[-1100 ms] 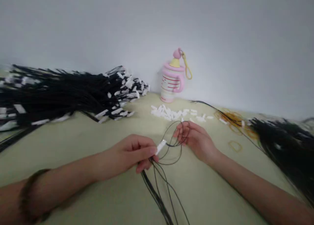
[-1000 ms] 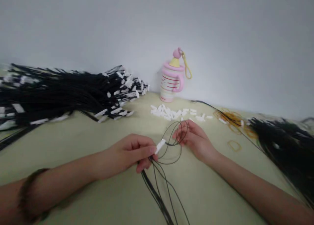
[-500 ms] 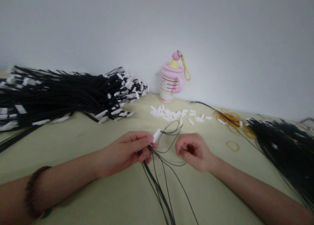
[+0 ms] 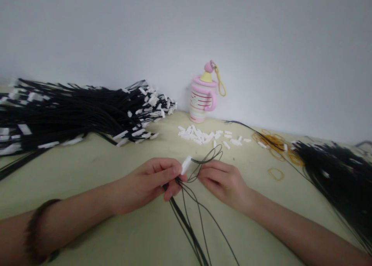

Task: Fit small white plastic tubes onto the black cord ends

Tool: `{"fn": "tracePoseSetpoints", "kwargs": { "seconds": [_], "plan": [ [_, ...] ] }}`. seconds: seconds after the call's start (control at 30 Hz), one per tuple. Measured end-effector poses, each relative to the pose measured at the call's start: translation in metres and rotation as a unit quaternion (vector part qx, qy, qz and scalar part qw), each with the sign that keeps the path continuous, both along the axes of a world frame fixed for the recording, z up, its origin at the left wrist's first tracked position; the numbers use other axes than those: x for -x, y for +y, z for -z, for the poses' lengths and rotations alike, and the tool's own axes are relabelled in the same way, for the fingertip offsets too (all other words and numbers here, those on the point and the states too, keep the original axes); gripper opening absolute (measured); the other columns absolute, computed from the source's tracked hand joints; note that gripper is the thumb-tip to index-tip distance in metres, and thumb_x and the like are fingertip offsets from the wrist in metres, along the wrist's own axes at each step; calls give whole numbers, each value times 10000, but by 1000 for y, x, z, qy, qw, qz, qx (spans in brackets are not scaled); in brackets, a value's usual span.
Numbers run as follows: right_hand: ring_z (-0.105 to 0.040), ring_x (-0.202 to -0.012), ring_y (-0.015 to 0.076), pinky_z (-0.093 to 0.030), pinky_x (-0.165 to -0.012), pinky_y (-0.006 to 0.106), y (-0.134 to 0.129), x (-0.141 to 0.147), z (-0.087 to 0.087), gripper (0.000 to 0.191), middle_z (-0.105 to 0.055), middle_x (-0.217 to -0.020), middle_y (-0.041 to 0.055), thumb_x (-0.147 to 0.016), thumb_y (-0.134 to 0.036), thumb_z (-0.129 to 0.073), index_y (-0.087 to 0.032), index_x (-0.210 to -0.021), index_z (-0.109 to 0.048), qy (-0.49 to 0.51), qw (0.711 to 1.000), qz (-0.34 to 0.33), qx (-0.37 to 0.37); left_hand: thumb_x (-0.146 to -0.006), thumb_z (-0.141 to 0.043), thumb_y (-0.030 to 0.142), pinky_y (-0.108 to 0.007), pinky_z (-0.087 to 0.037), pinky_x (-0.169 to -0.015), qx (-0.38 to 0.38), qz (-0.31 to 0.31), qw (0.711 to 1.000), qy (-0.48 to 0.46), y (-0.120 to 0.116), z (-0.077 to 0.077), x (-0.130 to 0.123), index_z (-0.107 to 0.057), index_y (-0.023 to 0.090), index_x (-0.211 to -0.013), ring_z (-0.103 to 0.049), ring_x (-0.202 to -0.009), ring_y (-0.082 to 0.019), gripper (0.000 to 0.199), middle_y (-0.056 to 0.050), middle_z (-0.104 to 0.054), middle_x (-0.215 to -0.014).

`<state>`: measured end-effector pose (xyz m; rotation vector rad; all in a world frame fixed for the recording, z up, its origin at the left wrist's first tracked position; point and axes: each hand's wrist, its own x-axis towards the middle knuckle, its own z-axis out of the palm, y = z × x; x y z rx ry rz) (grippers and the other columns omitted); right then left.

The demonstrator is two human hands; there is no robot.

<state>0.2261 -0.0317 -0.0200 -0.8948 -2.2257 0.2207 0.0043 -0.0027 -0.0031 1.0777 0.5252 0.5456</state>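
My left hand (image 4: 162,179) is closed in a pinch on a small white plastic piece (image 4: 186,165) and a bunch of thin black wires (image 4: 186,219) just below it. The wires hang down from my fingers toward the front edge of the view. At the upper end of the white piece, several thin wire loops (image 4: 213,153) curve out to the right. My right hand (image 4: 222,181) is closed, with its fingertips pressed together on these loops. The back of that hand hides part of the wires.
A large heap of black wires with white ends (image 4: 87,107) lies on the left. Loose white pieces (image 4: 200,134) are scattered ahead, before a pink striped cup (image 4: 200,99). Yellow rubber bands (image 4: 273,142) and another black wire bundle (image 4: 334,177) lie at the right.
My right hand has moved left and turned, its fingertips now at the wire loops. The loops have shifted up and to the right. My left hand keeps its hold nearly in place.
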Motion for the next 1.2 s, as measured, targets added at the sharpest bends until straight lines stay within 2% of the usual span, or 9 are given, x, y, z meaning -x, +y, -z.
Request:
{"fn": "tracePoseSetpoints", "kwargs": {
  "seconds": [0.13,0.3,0.47,0.57,0.77,0.9,1.1,1.2],
  "plan": [
    [-579,-855,141,-501,-759,239,-1,0,2,123,-605,-896,74,-873,-158,-514,-151,-895,-635,-32,999,7,-21,-887,-515,331,-207,-355,-608,-9,15,1000,7,0,-1,2,-632,134,-809,-444,-516,-79,242,40,-487,-456],
    [-584,-934,160,-500,-832,270,-1,2,-2,182,-628,-973,82,-894,-172,-460,-151,-968,-624,-81,996,-18,12,-867,-544,355,-202,-334,-573,-22,34,999,28,0,-2,3,-631,130,-794,-424,-480,-68,252,39,-506,-463],
    [-471,-1168,186,-408,-1005,331,-2,4,-12,242,-575,-1157,110,-877,-182,-461,-125,-1091,-559,-116,992,-47,31,-868,-537,362,-196,-340,-539,-72,61,994,58,1,-4,3,-638,138,-787,-419,-448,-66,259,35,-527,-467],
    [-421,-1218,193,-360,-1051,358,-1,4,-12,250,-564,-1178,108,-880,-184,-450,-117,-1101,-545,-123,989,-61,46,-876,-524,341,-189,-333,-501,-100,66,988,102,0,-6,2,-633,145,-774,-442,-456,-76,246,22,-559,-488],
    [-537,-1052,177,-446,-937,324,-1,3,-7,204,-622,-1044,98,-867,-147,-456,-136,-1008,-603,-80,996,-44,17,-874,-511,361,-181,-326,-469,-125,53,981,138,0,-8,0,-623,144,-759,-431,-446,-78,270,26,-549,-475],
    [-560,-985,176,-455,-882,308,-3,3,-10,180,-629,-984,101,-848,-142,-471,-141,-957,-614,-76,995,-64,7,-877,-503,361,-176,-332,-471,-131,53,979,145,0,-7,0,-619,150,-766,-443,-444,-72,265,29,-566,-492],
    [-573,-798,161,-461,-775,291,-8,8,-21,185,-629,-809,75,-796,-96,-457,-141,-922,-586,-38,986,-146,70,-880,-492,361,-177,-344,-482,-158,63,973,157,-1,-9,0,-608,156,-765,-451,-451,-78,262,33,-562,-489],
    [-553,-711,136,-454,-692,253,-13,14,-25,170,-610,-743,56,-805,-84,-428,-135,-877,-574,3,980,-157,125,-883,-483,359,-181,-357,-493,-159,71,972,158,-1,-9,0,-602,158,-757,-460,-459,-82,265,28,-568,-501]
  ]
}}
